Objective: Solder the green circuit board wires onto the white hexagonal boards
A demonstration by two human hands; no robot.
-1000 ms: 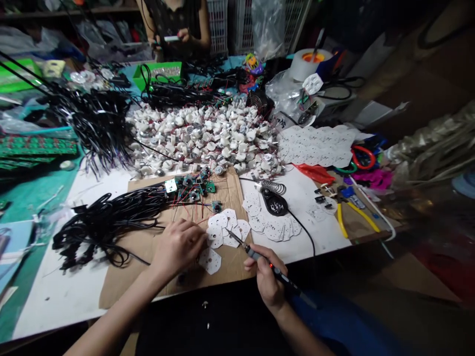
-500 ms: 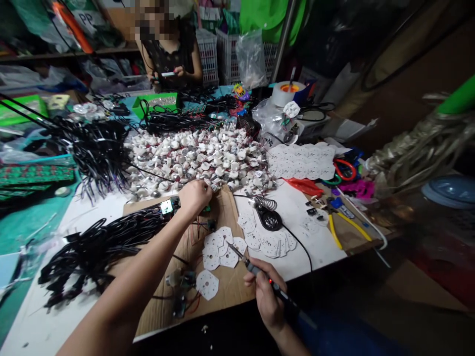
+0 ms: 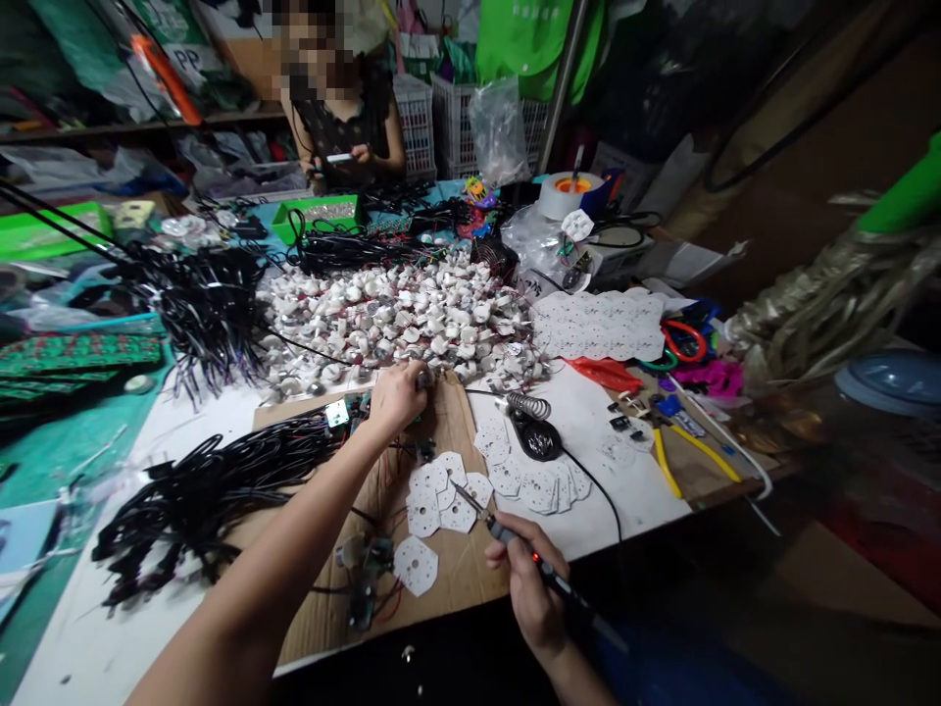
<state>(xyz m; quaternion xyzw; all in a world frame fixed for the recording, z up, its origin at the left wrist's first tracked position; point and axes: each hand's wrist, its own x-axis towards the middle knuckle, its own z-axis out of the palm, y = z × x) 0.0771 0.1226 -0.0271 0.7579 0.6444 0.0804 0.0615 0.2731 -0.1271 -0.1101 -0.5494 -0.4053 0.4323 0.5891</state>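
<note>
My right hand (image 3: 535,588) is closed around a soldering iron (image 3: 507,537), whose lit red light shows on the handle. Its tip hovers over or touches white hexagonal circuit boards (image 3: 430,500); I cannot tell which. Reaching forward, my left hand (image 3: 397,395) is closed at the near edge of a heap of small white parts with wires (image 3: 397,309). A small dark and silvery piece shows at its fingertips, too small to name. Below it on the cardboard (image 3: 470,569) lie one separate white board (image 3: 416,566) and small wired parts (image 3: 364,559).
Black cables (image 3: 221,480) lie to the left. A soldering iron stand (image 3: 535,433), fanned white boards (image 3: 544,488) and yellow-handled pliers (image 3: 695,446) are at right. Another person (image 3: 345,127) sits across the table, holding a small white object. Green trays (image 3: 316,214) stand at the back.
My view has shifted slightly, so most things sit a little further right and lower. My left hand stays at the heap's edge with its fingers turned somewhat. The iron is held much as before.
</note>
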